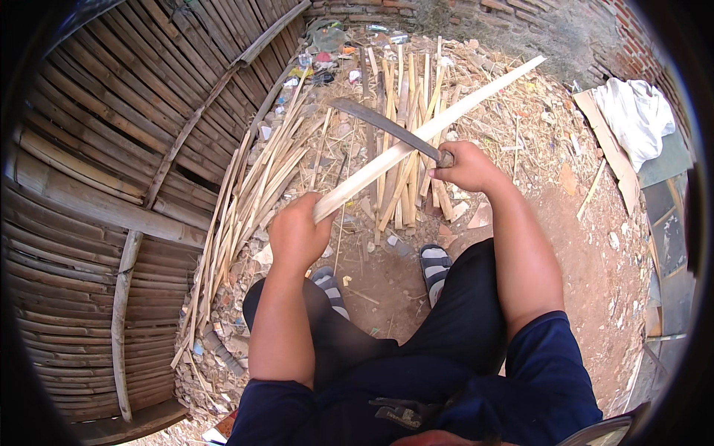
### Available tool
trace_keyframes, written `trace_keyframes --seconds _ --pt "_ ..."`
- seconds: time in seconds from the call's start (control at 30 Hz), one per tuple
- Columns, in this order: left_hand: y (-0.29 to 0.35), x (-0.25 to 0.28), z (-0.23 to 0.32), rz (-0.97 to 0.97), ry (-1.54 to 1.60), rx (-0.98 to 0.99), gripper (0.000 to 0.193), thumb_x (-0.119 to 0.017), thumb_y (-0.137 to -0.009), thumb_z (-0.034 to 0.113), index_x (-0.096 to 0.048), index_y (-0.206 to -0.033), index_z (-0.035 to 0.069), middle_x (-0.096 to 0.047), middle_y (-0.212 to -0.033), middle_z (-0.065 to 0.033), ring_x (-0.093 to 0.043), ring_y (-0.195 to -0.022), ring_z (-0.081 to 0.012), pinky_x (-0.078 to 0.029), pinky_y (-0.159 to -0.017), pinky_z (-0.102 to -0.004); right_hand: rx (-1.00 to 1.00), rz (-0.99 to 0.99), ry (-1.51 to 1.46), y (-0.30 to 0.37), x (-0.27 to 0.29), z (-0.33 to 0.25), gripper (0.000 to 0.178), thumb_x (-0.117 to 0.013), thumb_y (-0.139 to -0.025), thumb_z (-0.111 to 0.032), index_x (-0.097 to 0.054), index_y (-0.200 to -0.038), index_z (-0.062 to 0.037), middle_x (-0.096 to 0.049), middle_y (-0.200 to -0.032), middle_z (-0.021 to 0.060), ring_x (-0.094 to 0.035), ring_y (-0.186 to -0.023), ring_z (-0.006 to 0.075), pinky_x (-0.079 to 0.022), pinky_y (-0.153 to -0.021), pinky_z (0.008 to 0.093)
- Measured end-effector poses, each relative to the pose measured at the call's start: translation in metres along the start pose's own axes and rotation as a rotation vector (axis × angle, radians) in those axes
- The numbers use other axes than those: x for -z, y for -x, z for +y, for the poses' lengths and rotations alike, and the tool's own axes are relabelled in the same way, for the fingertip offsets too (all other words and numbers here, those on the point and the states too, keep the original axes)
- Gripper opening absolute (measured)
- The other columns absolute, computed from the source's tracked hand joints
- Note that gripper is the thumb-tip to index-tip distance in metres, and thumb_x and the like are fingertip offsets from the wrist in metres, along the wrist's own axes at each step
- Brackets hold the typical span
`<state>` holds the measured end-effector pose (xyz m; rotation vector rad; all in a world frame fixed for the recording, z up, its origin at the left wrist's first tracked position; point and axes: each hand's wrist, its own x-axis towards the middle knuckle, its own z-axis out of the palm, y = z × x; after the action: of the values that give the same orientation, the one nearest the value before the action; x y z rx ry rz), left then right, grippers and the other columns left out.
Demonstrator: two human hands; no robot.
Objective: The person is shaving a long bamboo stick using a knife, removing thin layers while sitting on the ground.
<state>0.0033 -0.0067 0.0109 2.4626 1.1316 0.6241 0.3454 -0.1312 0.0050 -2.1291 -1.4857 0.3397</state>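
My left hand (296, 236) grips the near end of a long pale bamboo slat (476, 95) that slants up and away to the right. My right hand (465, 165) is closed on the handle of a curved dark blade (379, 123). The blade lies across the slat, its edge touching the slat's upper side just left of my right hand. Below the slat, a heap of split bamboo strips (405, 178) lies on the dirt. My feet in striped sandals (435, 262) rest on the ground under my hands.
A woven bamboo wall (126, 149) fills the left side, with long thin strips (245, 201) leaning along its foot. Brick wall (520, 15) at the back. A white cloth (636, 111) on boards sits at the right. Litter and shavings cover the dirt.
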Motion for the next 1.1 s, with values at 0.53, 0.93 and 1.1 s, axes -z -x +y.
trace_keyframes --seconds 0.53,0.93,1.1 --pt "0.0 0.001 -0.004 0.056 0.005 -0.003 0.026 -0.083 -0.089 0.026 -0.078 -0.109 0.01 -0.076 -0.09 -0.0177 -0.073 -0.085 -0.0404 -0.056 -0.077 -0.0487 -0.312 -0.016 -0.138 -0.003 0.021 0.001 0.052 -0.089 -0.084 -0.034 -0.074 -0.119 0.0007 -0.076 -0.104 0.0217 -0.074 -0.099 0.0341 -0.056 -0.09 0.0436" --pt "0.004 0.001 -0.008 0.044 0.045 -0.018 0.029 -0.083 -0.089 0.028 -0.077 -0.11 0.008 -0.077 -0.094 -0.0182 -0.074 -0.088 -0.0406 -0.056 -0.079 -0.0488 0.077 -0.325 0.017 0.007 0.003 -0.055 0.044 -0.091 -0.08 -0.033 -0.076 -0.107 -0.0026 -0.075 -0.091 0.0196 -0.074 -0.09 0.0339 -0.056 -0.082 0.0438" --pt "0.002 0.004 -0.001 0.045 0.041 0.002 0.03 -0.082 -0.089 0.028 -0.077 -0.111 0.008 -0.077 -0.096 -0.0179 -0.074 -0.09 -0.0402 -0.056 -0.079 -0.0487 -0.204 -0.097 -0.123 0.002 0.023 -0.019 0.049 -0.091 -0.081 -0.032 -0.076 -0.116 0.0003 -0.076 -0.094 0.0224 -0.074 -0.09 0.0357 -0.057 -0.084 0.044"
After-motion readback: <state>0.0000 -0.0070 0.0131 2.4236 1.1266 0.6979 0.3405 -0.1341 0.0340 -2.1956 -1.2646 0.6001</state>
